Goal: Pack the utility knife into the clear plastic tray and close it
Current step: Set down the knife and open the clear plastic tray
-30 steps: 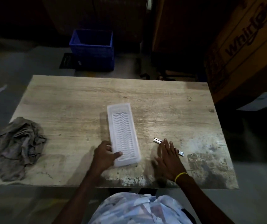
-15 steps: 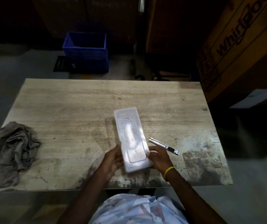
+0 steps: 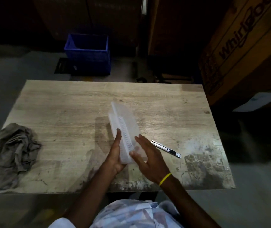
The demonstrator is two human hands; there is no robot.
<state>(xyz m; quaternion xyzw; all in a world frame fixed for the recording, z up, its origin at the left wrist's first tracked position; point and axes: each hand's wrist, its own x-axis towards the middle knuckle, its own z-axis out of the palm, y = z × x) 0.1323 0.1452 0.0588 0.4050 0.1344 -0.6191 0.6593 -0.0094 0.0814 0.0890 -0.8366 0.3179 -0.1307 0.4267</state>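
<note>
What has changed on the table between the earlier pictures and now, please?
The clear plastic tray, flat on the table a second ago, is now raised and tipped on edge, opening like a clamshell. The left hand grips its near end; the right hand, which first lay over the utility knife, moved to the tray. Knife and rag stayed put.

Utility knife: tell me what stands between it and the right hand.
Nothing visible. The utility knife lies bare on the table, just right of the right hand, which is on the clear plastic tray with the left hand.
</note>
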